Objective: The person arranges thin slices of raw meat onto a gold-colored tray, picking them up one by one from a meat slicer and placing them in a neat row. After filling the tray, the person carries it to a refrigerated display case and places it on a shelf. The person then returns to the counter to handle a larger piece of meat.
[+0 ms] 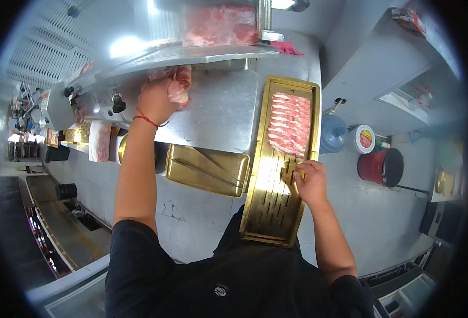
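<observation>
My left hand (156, 97), with a red cord on its wrist, is closed around folded slices of raw meat (180, 83) beneath the meat slicer's metal guard (202, 54). A large marbled block of meat (222, 26) sits behind the guard. My right hand (310, 181) hovers over or touches the slotted insert of a long gold metal tray (253, 198); its thumb and forefinger are slightly apart, with nothing visible between them. In the upper half of that tray, thin slices of raw meat (289, 124) lie overlapped in a neat row.
A smaller gold tray (208, 189) holds long metal tongs (202, 171). Left of it stands a pale block of meat (100, 141). A pink cloth (287, 47) lies at the back. On the right are a blue water bottle (333, 133), a white tub (361, 139) and a red bucket (377, 167).
</observation>
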A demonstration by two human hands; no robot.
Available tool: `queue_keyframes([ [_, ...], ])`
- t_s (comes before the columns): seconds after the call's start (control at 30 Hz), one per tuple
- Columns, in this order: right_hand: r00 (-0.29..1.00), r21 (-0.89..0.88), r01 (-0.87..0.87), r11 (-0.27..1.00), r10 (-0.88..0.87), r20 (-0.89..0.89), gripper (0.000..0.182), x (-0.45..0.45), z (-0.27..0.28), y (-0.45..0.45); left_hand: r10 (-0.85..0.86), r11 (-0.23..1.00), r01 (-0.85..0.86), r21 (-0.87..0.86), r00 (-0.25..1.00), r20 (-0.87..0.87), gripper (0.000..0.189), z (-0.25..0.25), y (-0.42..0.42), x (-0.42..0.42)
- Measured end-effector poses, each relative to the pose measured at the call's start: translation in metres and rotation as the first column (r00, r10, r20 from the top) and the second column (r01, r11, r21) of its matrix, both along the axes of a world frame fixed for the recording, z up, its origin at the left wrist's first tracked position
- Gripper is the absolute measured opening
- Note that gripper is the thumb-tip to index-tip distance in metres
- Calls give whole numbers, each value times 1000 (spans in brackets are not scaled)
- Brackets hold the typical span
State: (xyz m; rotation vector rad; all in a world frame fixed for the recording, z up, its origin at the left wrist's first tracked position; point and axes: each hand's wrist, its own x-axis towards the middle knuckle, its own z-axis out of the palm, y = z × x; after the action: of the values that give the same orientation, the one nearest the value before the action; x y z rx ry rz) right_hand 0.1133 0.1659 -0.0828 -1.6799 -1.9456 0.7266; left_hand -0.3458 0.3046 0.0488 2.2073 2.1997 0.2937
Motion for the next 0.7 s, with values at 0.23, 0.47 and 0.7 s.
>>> queue_keyframes([
  [0.23, 949, 74, -125, 989, 141, -283, 31, -34, 68, 4, -407, 912, 384, 141, 890, 206, 15, 37, -55, 60],
  [0.47, 851, 207, -371, 905, 420, -314, 35, -52, 142, 14, -603, 783, 599, 166, 666, 440, 11, 20, -123, 180],
  [0.7, 878, 118, -380, 918, 398, -266, 12, -11, 146, -6, -562, 817, 542, 198, 672, 482, 12, 3, -145, 228],
])
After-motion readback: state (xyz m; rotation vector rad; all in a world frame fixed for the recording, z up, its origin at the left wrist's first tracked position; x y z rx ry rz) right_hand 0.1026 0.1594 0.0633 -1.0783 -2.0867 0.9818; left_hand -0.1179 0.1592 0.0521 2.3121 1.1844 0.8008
